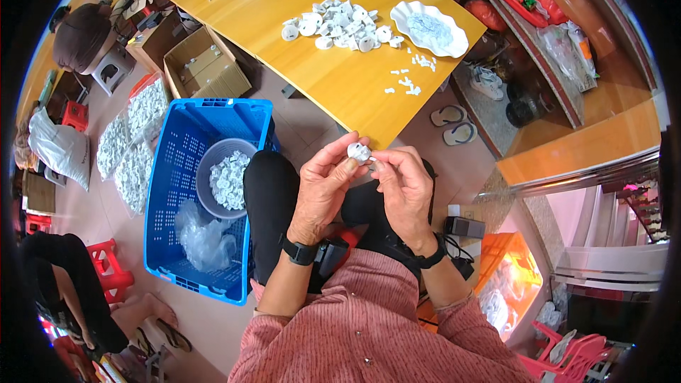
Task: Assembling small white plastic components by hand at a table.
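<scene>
Above my lap, near the table's front corner, my left hand point(323, 184) pinches a round white plastic part point(359, 151) between thumb and fingers. My right hand point(406, 188) meets it from the other side, its thumb and forefinger closed on a tiny white piece point(372, 159) at the part's edge. Whether the piece sits in the part or only touches it, I cannot tell. Similar white parts lie in a pile point(340, 25) on the wooden table point(284, 50). Tiny white pieces point(408, 84) are scattered nearer me, beside a scalloped white dish point(459, 41) holding more small bits.
At my left stands a blue crate point(157, 202) with a grey bowl point(203, 183) of white parts and a clear plastic bag point(202, 237). Beyond are filled bags point(131, 142) and a cardboard box point(220, 79). Shelves point(528, 42) rise at right. Other people sit nearby.
</scene>
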`<state>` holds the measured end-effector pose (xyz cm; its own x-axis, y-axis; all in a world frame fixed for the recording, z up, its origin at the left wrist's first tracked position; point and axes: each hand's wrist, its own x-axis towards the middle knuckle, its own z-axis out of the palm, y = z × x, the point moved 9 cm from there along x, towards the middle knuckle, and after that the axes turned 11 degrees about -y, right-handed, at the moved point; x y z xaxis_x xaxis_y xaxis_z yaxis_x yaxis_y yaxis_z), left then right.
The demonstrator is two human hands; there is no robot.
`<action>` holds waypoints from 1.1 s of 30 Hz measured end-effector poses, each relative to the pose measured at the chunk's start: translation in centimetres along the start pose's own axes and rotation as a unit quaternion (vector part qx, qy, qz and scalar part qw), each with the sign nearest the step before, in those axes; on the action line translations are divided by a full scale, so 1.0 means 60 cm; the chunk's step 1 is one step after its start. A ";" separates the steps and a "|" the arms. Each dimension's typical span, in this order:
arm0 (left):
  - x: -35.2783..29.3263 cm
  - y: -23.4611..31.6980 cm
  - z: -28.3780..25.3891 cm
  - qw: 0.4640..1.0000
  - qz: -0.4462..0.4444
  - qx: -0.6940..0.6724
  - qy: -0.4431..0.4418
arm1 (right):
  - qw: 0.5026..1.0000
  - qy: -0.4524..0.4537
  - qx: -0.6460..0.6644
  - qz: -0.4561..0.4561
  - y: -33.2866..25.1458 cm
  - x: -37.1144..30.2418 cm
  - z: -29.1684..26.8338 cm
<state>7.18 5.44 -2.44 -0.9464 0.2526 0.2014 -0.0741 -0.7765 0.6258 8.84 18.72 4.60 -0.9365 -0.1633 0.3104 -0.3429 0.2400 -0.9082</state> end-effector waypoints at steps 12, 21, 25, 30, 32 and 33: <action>-0.010 -0.009 -0.002 0.998 -0.032 0.045 -0.006 | 0.995 0.017 -0.074 -0.057 -0.032 0.007 -0.004; -0.015 -0.010 -0.008 0.998 -0.045 0.049 0.002 | 0.986 0.010 -0.128 -0.104 -0.040 0.009 0.004; -0.014 -0.009 -0.011 0.998 -0.046 0.052 0.005 | 0.986 0.003 -0.131 -0.104 -0.036 0.009 0.008; -0.014 -0.018 -0.017 0.997 -0.059 0.053 0.007 | 0.989 -0.009 -0.125 -0.083 -0.029 0.010 0.011; -0.016 -0.018 -0.023 0.997 -0.061 0.054 0.015 | 0.987 -0.016 -0.133 -0.092 -0.029 0.012 0.015; -0.017 -0.020 -0.026 0.996 -0.063 0.052 0.019 | 0.986 -0.025 -0.135 -0.098 -0.028 0.013 0.018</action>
<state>7.74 5.21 -4.56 -0.9432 0.3205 0.0878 -0.1625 -0.6753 0.7194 8.78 17.15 6.04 -0.8482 -0.2769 0.4516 -0.5297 0.4435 -0.7229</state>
